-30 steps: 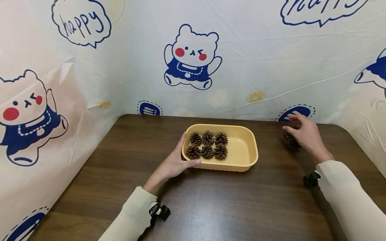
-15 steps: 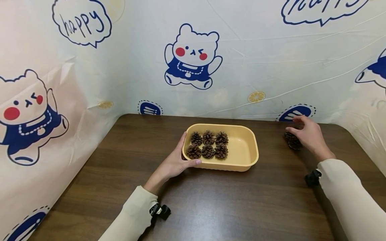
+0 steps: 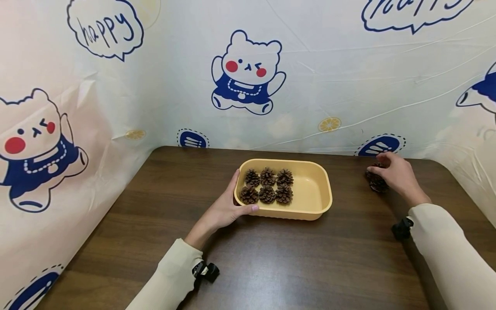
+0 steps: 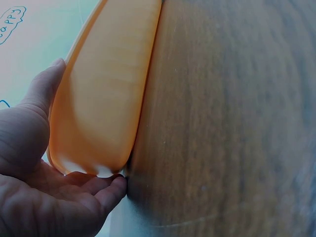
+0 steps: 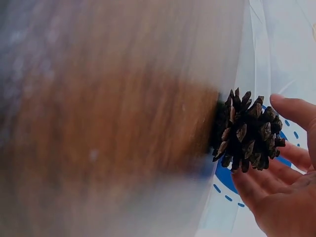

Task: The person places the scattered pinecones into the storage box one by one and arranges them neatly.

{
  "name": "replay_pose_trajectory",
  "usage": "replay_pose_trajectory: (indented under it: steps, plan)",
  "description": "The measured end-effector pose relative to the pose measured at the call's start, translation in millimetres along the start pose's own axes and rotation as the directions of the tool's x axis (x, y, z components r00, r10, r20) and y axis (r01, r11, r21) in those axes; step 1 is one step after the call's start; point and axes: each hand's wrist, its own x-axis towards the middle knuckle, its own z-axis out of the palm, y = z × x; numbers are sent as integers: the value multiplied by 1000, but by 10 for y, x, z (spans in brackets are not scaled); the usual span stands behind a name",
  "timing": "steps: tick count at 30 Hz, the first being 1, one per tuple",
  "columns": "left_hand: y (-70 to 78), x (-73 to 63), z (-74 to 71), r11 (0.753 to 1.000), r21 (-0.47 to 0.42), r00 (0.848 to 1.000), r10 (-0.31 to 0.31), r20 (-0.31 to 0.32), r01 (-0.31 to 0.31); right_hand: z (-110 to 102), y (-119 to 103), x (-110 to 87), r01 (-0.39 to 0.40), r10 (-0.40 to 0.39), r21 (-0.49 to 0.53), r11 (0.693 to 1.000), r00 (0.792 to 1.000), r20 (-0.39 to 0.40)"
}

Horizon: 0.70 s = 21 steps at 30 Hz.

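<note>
A yellow rectangular plastic container [image 3: 311, 189] sits on the table. Brown pine cones [image 3: 267, 194], several in two rows, fill its left part. My left hand [image 3: 222, 209] grips the container's left end, thumb over the front rim. In the left wrist view that hand [image 4: 54, 187] curves round the end wall. Toward the table's far right, my right hand [image 3: 399, 174] reaches around another pine cone [image 3: 376, 183], which rests on the table. From the right wrist, the thumb stands just off this pine cone [image 5: 249, 133], and the other fingers lie along its far side, partly hidden by it.
A dark wood-grain table [image 3: 271, 262] spreads beneath everything. A printed sheet [image 3: 310, 77] with cartoon bears hangs along the table's back and sides. Bare yellow floor shows in the container's right part. Black camera mounts sit on both wrists.
My right hand has shifted slightly right, and its thumb and forefinger have drawn nearer the pine cone. My left hand and the container keep their place.
</note>
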Motion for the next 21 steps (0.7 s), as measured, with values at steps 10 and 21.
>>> replay_pose_trajectory:
  steps: [10,21]
  plan:
    - [5,2,1,1000,4,1000,3,-3,-3,-21,5,-11,-37,37,1,999,998,41]
    - [19,-5,2,1000,-4,1000,-10,-3,10,-17,37,2,-28,28,-15,1000,999,36]
